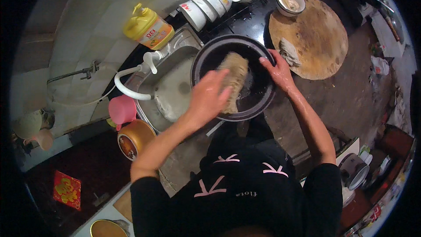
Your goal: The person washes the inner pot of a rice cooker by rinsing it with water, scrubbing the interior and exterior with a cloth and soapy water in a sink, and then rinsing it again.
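My right hand (279,72) grips the right rim of a dark round pot or basin (194,67), thumb on the inner side. The vessel is tilted so that its dark inside faces me, between the sink and my body. My left hand (209,97) holds a tan, rough scrubbing pad or cloth (239,69) against the inside. Both the pad and the left fingers are motion-blurred, so the pad's exact kind cannot be told. Wet shine shows on my right forearm and on the vessel's inner surface beside the pad.
Left of the vessel is a steel sink (184,54) with a white faucet (130,92). A yellow detergent bottle (153,31) and stacked bowls (197,13) stand behind it. A round wooden cutting board (319,39) bears a bowl (290,2) and a crumpled rag (288,52).
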The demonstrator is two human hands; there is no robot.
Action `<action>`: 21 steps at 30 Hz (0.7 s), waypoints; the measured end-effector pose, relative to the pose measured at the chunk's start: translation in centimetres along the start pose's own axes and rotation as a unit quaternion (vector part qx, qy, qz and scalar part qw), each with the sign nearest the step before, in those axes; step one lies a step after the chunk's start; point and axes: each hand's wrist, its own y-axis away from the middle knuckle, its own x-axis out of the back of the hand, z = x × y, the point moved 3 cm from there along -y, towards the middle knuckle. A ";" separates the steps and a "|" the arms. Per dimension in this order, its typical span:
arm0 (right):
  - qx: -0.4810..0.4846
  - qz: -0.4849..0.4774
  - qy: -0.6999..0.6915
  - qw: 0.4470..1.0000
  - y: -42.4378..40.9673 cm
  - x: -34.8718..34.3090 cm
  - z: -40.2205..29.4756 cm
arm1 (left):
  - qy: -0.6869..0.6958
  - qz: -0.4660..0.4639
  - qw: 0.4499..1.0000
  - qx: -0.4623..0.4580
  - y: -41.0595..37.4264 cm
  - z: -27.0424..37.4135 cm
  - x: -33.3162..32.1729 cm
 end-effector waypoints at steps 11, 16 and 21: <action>0.022 -0.025 -0.003 0.999 0.4 0.0 -1.1 | -0.401 -0.326 0.740 -0.431 -6.0 -9.0 -17.6; 0.008 -0.011 0.010 1.000 0.7 -0.1 -0.7 | -0.394 -0.355 0.835 -0.147 -6.9 -10.3 -17.1; -0.023 0.007 -0.002 1.000 0.7 -0.3 -1.2 | -0.272 -0.548 0.786 0.090 -6.8 -10.3 -15.6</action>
